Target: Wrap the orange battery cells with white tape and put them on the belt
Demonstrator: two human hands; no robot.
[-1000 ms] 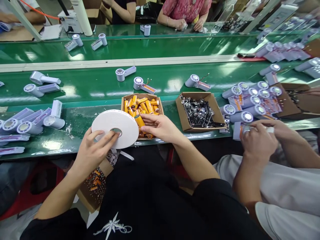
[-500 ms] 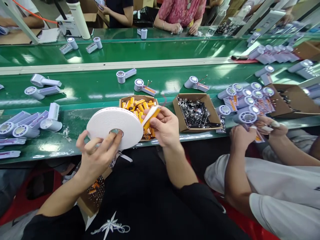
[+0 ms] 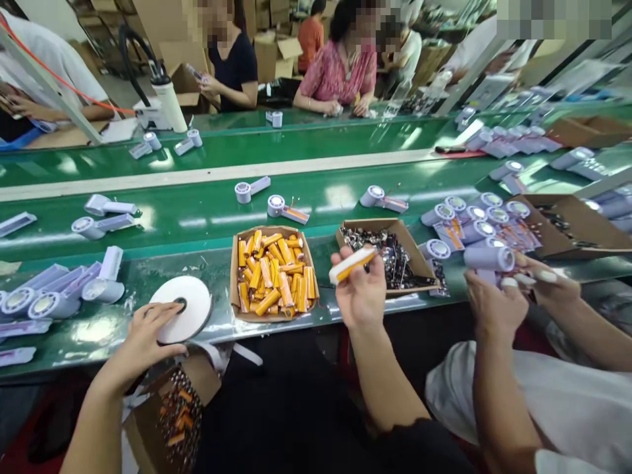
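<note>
A flat white tape roll (image 3: 195, 309) lies on the green bench at the left. My left hand (image 3: 151, 329) rests on the roll with its fingers spread, one fingertip at the centre hole. My right hand (image 3: 363, 289) is raised with the palm up, its fingers round an orange battery (image 3: 353, 264) that has a white strip along it. Between my hands stands a cardboard box of orange batteries (image 3: 271, 280). Behind my right hand is a box of small dark parts (image 3: 395, 253).
Light purple fan housings lie at the left (image 3: 54, 296) and on the green belt (image 3: 340, 194). At the right, a co-worker's hands (image 3: 498, 303) hold a housing beside a cluster of others. Below the bench edge sits an open carton (image 3: 148, 421).
The tape roll has gone down from the air onto the bench, and my left hand's fingers have spread over it. My right hand has moved right with the battery, away from the roll. The view has tilted up.
</note>
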